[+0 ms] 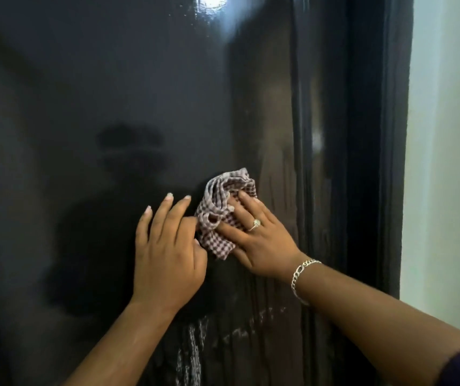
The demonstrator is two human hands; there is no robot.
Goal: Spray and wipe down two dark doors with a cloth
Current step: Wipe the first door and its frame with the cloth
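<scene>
A glossy dark door [111, 93] fills most of the view. A crumpled checked cloth [217, 207], brown and white, lies against its right half. My right hand [256, 235], with a ring and a chain bracelet, presses the cloth flat onto the door with straight fingers. My left hand [167, 246] rests on the door just left of the cloth, fingers straight; its thumb side touches the cloth's edge. Wet streaks and white foam runs [195, 344] show on the door below the hands. No spray bottle is in view.
The dark door frame [371, 135] runs down the right side of the door. Beyond it stands a pale wall [446, 135]. A bright light reflection [212, 1] glares at the door's top.
</scene>
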